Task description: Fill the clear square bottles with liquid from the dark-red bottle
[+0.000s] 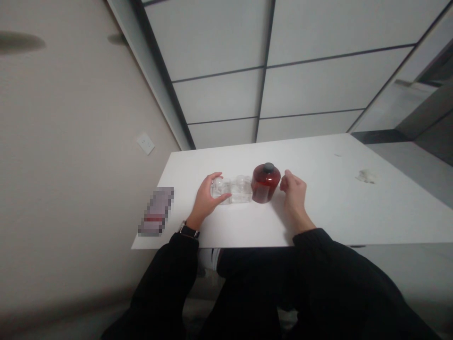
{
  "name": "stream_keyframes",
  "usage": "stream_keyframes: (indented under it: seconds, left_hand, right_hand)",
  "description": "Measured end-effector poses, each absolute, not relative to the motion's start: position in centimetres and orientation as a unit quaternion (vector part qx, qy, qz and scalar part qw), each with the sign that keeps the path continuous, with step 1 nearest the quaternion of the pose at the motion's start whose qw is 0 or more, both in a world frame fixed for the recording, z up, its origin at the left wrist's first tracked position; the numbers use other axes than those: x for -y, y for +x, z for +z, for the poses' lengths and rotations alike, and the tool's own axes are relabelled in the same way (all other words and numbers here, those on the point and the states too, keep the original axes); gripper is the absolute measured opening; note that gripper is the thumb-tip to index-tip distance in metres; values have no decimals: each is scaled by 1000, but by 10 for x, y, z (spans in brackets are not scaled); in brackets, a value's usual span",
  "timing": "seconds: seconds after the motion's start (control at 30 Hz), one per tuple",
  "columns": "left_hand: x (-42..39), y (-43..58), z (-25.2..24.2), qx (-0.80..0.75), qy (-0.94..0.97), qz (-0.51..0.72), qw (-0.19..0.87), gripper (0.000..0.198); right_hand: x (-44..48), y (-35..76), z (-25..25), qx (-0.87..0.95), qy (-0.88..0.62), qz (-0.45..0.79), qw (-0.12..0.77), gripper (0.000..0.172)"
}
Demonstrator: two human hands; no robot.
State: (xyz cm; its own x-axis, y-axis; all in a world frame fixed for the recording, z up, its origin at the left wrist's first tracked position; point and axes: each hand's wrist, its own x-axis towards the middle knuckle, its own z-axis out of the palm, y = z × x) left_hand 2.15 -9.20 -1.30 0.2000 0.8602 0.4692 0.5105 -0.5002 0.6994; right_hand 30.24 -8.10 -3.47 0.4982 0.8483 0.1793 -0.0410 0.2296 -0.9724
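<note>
Three bottles stand side by side in a row near the middle of the white table. My left hand point(208, 198) wraps around the leftmost one, a clear bottle point(220, 190) with a rounded stopper-like top, thumb on the near side and fingers on the far side. Against its right stands a second clear bottle point(241, 191) of similar shape. A dark red-brown bottle point(264, 184) with a grey cap ends the row on the right. Just right of it, my right hand point(294, 191) is closed with curled fingers; I see nothing in it. Whether its knuckles touch the bottle, I cannot tell.
On the left edge of the white table point(329, 208) lies a flat pixelated item point(156, 211). A crumpled pale scrap point(366, 176) rests on the right side. A wall with a socket point(145, 143) borders the left, and white panels point(219, 99) rise behind.
</note>
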Motion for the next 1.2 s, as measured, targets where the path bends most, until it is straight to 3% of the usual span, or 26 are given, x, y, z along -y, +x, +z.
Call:
stream_keyframes:
  seconds: [1.2]
  left_hand:
    - [92,21,-13,-457,749,437,199,65]
  right_hand:
    - [79,304,-41,380,-516,331,692,58]
